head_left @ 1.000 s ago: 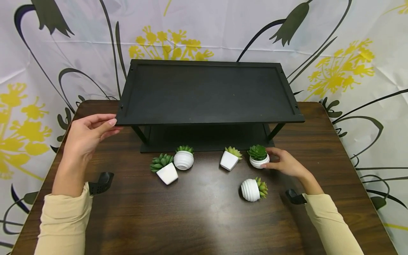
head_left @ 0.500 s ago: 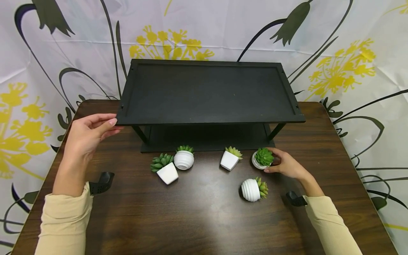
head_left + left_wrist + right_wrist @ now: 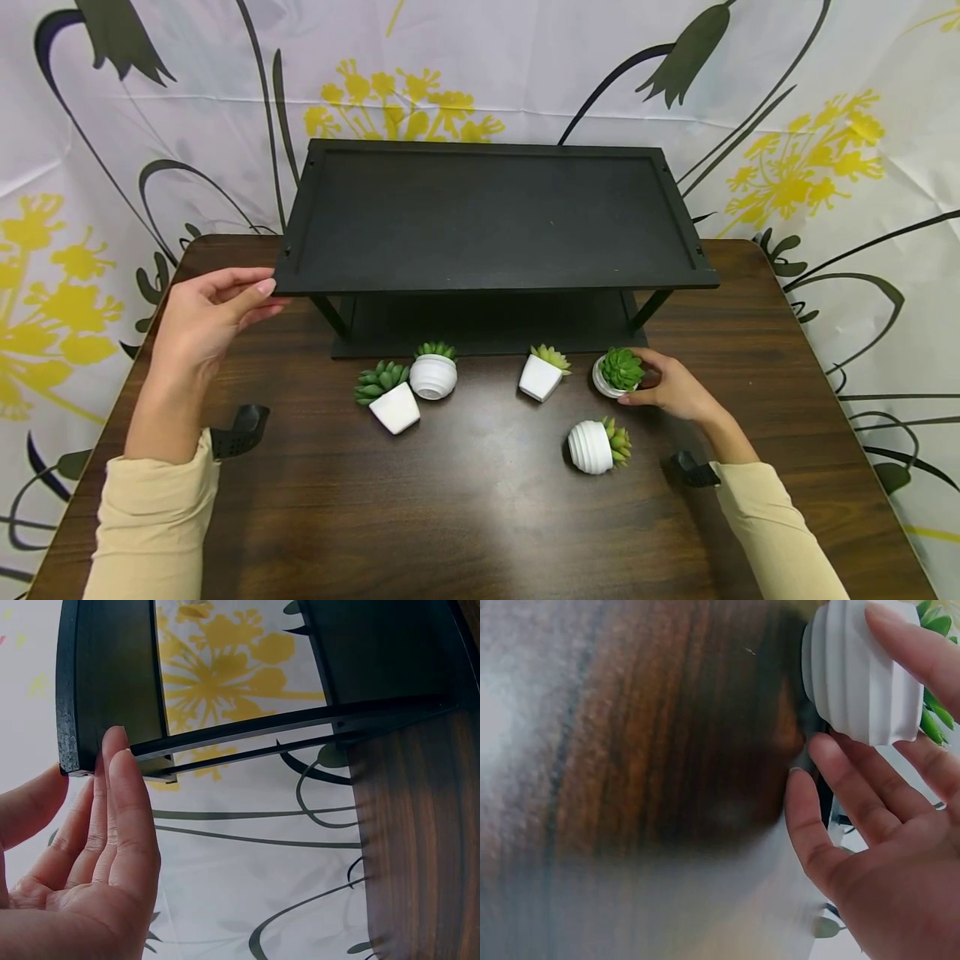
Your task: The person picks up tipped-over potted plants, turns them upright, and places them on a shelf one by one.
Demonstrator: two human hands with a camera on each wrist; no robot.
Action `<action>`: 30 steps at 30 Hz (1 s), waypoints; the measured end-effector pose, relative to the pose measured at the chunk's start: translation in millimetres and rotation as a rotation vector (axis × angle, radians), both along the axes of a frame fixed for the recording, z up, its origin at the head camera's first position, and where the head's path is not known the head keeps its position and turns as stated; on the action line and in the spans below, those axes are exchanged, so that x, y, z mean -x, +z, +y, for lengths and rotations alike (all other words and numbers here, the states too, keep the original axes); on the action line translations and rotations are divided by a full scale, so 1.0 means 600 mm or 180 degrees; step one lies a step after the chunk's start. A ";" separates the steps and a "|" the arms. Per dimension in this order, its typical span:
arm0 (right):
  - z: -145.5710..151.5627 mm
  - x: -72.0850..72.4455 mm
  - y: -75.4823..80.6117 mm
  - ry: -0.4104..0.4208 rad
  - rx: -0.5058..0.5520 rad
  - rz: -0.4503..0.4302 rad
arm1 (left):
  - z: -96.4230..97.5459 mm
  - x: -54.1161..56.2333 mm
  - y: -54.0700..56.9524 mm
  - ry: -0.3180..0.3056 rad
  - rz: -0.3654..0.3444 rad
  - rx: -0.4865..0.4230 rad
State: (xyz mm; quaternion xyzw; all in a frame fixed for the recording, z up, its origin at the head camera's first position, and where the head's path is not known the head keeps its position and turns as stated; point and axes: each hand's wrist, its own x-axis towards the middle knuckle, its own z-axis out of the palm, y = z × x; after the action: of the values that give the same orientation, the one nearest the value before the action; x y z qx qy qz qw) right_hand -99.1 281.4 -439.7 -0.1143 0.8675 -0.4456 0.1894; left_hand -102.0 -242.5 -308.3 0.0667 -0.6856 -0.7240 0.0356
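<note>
My left hand (image 3: 197, 321) pinches the front left corner of a black two-tier shelf (image 3: 487, 218). In the left wrist view the thumb is at the outer edge of the upper board (image 3: 112, 675) and the fingers reach under it. My right hand (image 3: 678, 387) holds a small potted succulent (image 3: 621, 370) by its white pot, thumb on one side and fingers on the other. In the right wrist view this ribbed pot (image 3: 855, 675) lies on its side in the picture, green leaves showing past the thumb. It sits just in front of the shelf's right end.
More succulents lie on the brown wooden table (image 3: 420, 517): a square pot (image 3: 393, 408) and a round pot (image 3: 432, 377) to the left, a square pot (image 3: 540, 378) near the middle, a ribbed pot (image 3: 590, 447) tipped over nearer me. A flowered curtain (image 3: 525, 67) hangs behind.
The succulent in my right hand has shifted slightly right and tilted, its leaves now facing the head camera more. My left hand stays on the shelf corner.
</note>
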 end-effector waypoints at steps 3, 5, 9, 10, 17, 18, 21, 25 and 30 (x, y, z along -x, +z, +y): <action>0.000 -0.003 -0.003 -0.0073 -0.0052 0.0057 | 0.001 0.000 0.000 -0.0002 0.0023 -0.0023; 0.000 -0.004 -0.006 -0.0135 -0.0104 0.0121 | 0.002 0.000 0.000 -0.0002 0.0033 -0.0031; 0.000 -0.006 -0.010 -0.0239 -0.0110 0.0195 | 0.002 0.000 0.001 0.0006 0.0030 -0.0011; -0.001 -0.006 -0.010 -0.0274 -0.0121 0.0200 | 0.002 0.000 0.001 0.0011 0.0026 -0.0001; -0.003 -0.008 0.000 -0.0442 -0.0284 0.0217 | 0.003 0.000 0.002 0.0061 -0.0044 0.0260; -0.003 -0.009 0.003 -0.0453 -0.0291 0.0219 | 0.003 0.000 0.003 0.0068 -0.0056 0.0296; -0.004 -0.011 0.013 -0.0482 -0.0285 0.0205 | 0.003 -0.001 0.003 0.0083 -0.0083 0.0366; -0.005 -0.013 0.027 -0.0489 -0.0274 0.0177 | 0.003 -0.001 0.002 0.0088 -0.0090 0.0373; -0.010 -0.015 0.045 -0.0469 -0.0215 0.0212 | 0.002 -0.002 0.002 0.0079 -0.0081 0.0349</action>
State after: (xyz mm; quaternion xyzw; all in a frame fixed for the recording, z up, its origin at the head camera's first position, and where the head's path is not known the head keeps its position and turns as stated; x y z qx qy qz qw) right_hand -90.4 275.4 -412.6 -0.0585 0.8939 -0.4248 0.1309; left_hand -100.9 -241.3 -307.2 0.0824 -0.7238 -0.6840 0.0394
